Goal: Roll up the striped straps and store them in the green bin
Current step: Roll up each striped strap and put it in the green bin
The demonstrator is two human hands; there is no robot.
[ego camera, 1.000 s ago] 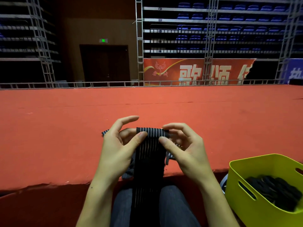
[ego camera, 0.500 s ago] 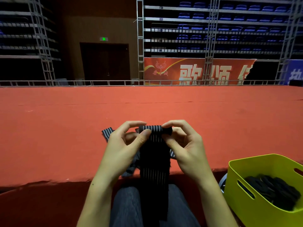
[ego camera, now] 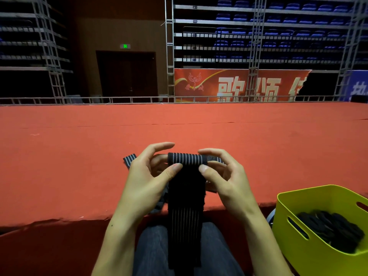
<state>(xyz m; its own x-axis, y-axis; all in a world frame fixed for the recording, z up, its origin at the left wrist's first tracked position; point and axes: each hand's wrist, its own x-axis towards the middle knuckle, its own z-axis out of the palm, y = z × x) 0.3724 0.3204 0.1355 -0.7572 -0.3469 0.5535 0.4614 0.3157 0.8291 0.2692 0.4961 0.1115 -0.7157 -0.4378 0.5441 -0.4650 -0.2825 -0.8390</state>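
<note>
Rolling the striped strap (ego camera: 185, 198) w/ both thumbs, left hand (ego camera: 147, 176) & right hand (ego camera: 225, 176) pinch a roll that's fatter than 1 sec ago. Tail hangs over the lap, so lots left before the green bin (ego camera: 298, 204), near the right.

Your striped strap (ego camera: 186, 198), black with thin pale lines: top end rolled into a tight horizontal cylinder at centre frame, tail hanging straight toward 6 o'clock. Green bin (ego camera: 310, 198) at 4 o'clock, upright, holding dark rolled straps (ego camera: 330, 230).
</note>
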